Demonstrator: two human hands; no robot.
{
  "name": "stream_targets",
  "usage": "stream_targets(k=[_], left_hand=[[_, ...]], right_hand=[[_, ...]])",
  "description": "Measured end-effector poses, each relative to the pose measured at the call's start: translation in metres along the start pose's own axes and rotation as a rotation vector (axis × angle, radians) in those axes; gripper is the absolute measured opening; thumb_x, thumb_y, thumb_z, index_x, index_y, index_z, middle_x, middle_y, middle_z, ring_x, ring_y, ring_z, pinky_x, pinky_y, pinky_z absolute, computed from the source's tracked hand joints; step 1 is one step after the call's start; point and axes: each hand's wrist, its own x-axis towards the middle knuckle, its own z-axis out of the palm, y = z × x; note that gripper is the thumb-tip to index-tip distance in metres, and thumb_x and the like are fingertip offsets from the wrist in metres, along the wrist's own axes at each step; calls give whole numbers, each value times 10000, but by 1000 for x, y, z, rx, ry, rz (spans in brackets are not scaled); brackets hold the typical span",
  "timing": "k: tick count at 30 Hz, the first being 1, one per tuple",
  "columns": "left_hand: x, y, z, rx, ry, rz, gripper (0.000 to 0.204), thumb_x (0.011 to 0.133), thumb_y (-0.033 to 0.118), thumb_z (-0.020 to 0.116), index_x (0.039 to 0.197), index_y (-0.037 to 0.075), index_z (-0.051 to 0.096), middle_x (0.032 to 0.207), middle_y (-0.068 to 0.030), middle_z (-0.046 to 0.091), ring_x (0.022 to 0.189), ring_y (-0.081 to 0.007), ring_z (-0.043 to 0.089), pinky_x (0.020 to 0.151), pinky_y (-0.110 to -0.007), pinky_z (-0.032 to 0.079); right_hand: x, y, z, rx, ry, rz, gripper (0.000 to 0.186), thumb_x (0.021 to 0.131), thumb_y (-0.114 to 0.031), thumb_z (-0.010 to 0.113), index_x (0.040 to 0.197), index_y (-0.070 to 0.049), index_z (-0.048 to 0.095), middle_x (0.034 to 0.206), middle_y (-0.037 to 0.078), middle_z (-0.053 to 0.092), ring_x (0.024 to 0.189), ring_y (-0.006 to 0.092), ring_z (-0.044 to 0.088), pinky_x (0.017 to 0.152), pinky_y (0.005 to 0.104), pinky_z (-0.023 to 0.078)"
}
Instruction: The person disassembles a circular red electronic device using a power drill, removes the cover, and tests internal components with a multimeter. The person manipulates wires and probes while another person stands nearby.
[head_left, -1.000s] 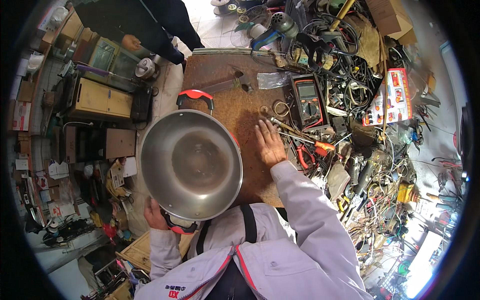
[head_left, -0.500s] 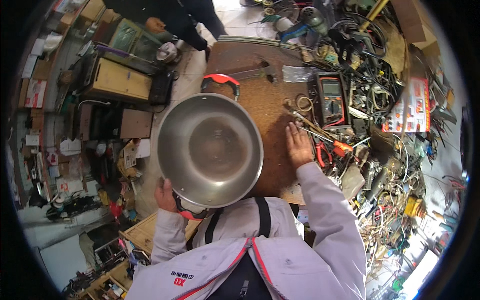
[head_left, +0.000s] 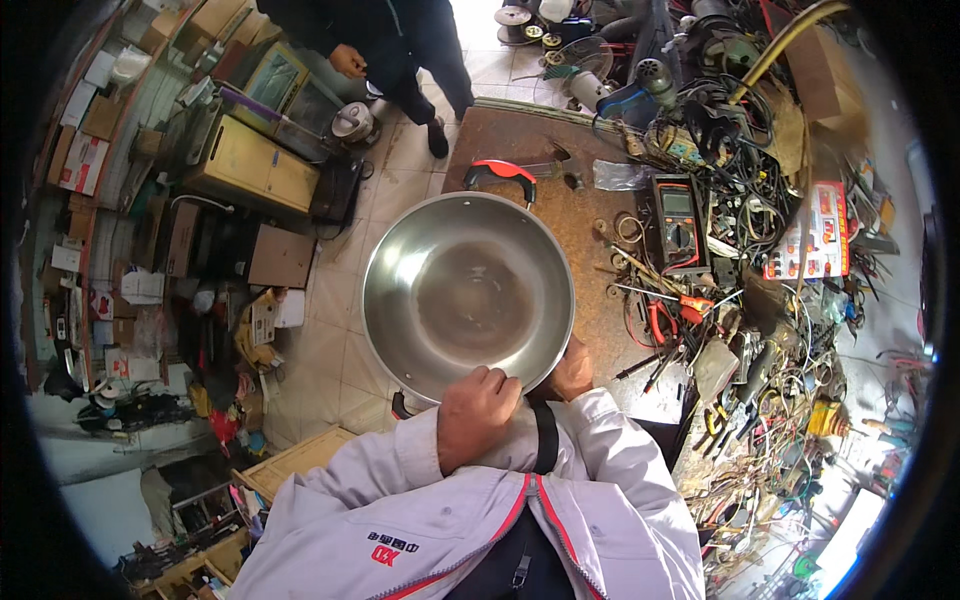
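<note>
Hands hold the pan by its near rim over the bench's left edge, left hand curled over it, right hand gripping beside it.

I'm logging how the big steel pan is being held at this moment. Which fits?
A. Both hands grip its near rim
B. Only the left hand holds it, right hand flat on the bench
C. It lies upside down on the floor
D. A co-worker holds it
A: the left hand and right hand both sit on the near rim of the steel pan, its open side up.
</note>
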Motion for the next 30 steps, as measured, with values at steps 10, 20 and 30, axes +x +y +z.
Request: stream_targets(k=[10, 20, 30], left_hand=[[20, -33, -90, -156, 330, 79, 176, 844, 166, 706, 833, 6, 632, 691, -117, 590, 592, -243, 571, 554, -361, 433], [-14, -99, -73, -1350, 612, -310, 138, 918, 135, 633, 818, 45, 602, 696, 13, 558, 599, -56, 459, 545, -219, 352], [-38, -199, 91, -1157, 396, -830, 279, 1003, 308, 538, 843, 113, 658, 587, 94, 519, 470, 0, 363, 418, -212, 249]], right_hand=[[4, -9, 15, 615, 12, 317, 468, 995, -379, 476, 1148, 35, 632, 1019, 165, 691, 907, 237, 657, 843, 389, 501], [24, -36, -17, 1256, -114, 298, 812, 943, -667, 383, 1403, 0, 437, 1393, 161, 492, 1252, 288, 480, 1064, 389, 363], [11, -114, -89, 331, 395, -131, 565, 966, -372, 572, 1281, 94, 528, 1180, 189, 631, 1103, 253, 581, 979, 349, 427]])
